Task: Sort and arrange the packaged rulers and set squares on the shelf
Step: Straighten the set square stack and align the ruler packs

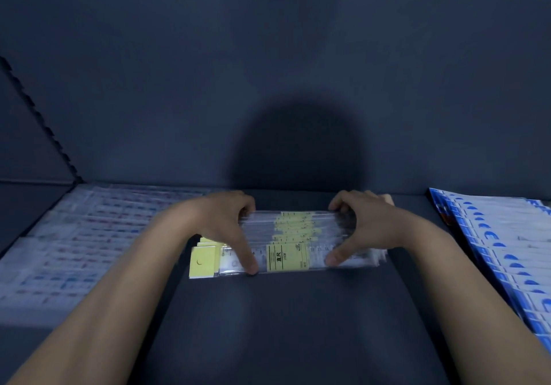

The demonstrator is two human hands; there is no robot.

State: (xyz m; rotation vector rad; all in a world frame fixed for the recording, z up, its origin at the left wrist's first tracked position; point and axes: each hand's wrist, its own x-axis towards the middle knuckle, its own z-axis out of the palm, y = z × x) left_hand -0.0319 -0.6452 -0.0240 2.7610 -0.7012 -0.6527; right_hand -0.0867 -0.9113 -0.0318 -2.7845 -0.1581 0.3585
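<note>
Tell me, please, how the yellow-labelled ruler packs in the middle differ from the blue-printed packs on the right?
The yellow-labelled ruler packs carry yellow labels and lie crosswise; both hands press on them. The blue-printed packs show blue markings, run in a slanted row, and lie untouched. Both are overlapping packets on the dark shelf.

Left of the stack of packaged rulers [293, 243], the clear packets [80, 235] are too blurred to tell their print, and the frame's left edge cuts them; right of the stack, the blue-and-white packets [504, 253] run off the right edge; the stack's lower rulers are hidden beneath the top one.
</note>
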